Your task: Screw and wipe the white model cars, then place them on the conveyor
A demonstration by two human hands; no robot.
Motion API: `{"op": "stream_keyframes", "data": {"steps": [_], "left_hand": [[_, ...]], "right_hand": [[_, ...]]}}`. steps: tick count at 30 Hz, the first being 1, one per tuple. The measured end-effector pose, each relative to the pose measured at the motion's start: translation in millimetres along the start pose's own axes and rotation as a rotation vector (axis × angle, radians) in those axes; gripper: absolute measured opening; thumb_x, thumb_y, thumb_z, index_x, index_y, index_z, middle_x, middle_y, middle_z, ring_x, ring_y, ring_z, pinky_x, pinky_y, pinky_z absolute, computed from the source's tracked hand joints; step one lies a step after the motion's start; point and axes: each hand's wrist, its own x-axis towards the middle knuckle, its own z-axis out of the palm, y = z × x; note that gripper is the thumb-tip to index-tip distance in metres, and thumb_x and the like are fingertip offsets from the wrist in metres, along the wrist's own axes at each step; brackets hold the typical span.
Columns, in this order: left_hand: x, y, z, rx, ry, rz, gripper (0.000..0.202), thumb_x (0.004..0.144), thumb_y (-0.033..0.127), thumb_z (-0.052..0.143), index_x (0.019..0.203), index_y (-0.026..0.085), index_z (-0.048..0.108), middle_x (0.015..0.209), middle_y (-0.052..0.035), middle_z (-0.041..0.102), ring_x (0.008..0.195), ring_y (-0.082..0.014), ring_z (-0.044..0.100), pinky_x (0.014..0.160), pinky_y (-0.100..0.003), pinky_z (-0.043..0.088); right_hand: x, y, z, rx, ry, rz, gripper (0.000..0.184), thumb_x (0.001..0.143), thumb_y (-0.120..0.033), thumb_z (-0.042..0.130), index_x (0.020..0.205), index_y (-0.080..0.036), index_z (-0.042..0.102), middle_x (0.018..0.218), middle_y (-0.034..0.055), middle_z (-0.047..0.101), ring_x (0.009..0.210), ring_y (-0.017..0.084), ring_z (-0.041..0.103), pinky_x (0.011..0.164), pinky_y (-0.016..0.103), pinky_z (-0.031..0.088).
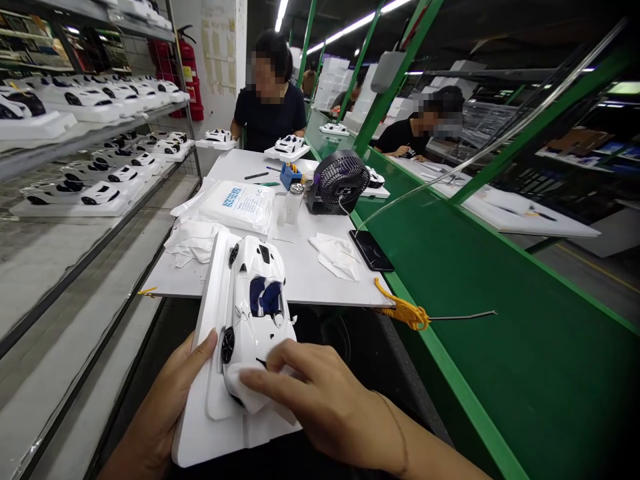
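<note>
A white model car (256, 293) with blue seats lies on a white foam tray (213, 313) that juts toward me from the white table (300, 267). My left hand (167, 400) grips the tray's near left edge, thumb on top beside the car's wheel. My right hand (315, 393) presses a white cloth (247, 390) against the car's near end, fingers closed over it.
More cloths (337, 257), a pack of wipes (240, 203), a small bottle (294, 202), a desk fan (341, 179) and a phone (371, 250) sit on the table. Shelves of white cars (90, 190) stand left. A green conveyor (475, 313) runs right. Two people sit beyond.
</note>
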Motion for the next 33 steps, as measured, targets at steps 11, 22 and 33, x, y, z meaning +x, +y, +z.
{"op": "stream_keyframes", "data": {"steps": [11,22,33], "left_hand": [[2,-4,-3.7,0.021,0.040,-0.027,0.049,0.078,0.031,0.059,0.125,0.023,0.047,0.098,-0.0092,0.071,0.091,-0.0272,0.065,0.070,-0.036,0.055],[9,-25,-23.4,-0.023,0.146,-0.016,0.051,0.074,0.028,0.064,0.123,0.024,0.051,0.079,-0.0019,0.074,0.072,-0.0222,0.069,0.064,-0.029,0.056],[16,-36,-26.3,-0.014,0.190,-0.129,0.065,0.072,0.044,0.062,0.131,0.028,0.040,0.105,-0.0074,0.070,0.087,-0.0289,0.066,0.077,-0.040,0.055]], "right_hand": [[-33,4,9,-0.060,-0.093,0.025,0.026,0.090,-0.017,0.040,0.104,-0.025,0.061,0.085,0.0034,0.051,0.070,0.013,0.047,0.061,0.026,0.038],[22,-8,46,-0.284,0.234,0.211,0.036,0.088,-0.012,0.036,0.122,-0.008,0.049,0.085,0.0105,0.054,0.069,0.018,0.050,0.056,0.030,0.044],[-48,17,42,0.287,0.405,0.240,0.039,0.086,-0.007,0.036,0.117,-0.021,0.054,0.089,0.0052,0.050,0.078,0.013,0.052,0.064,0.025,0.045]]}}
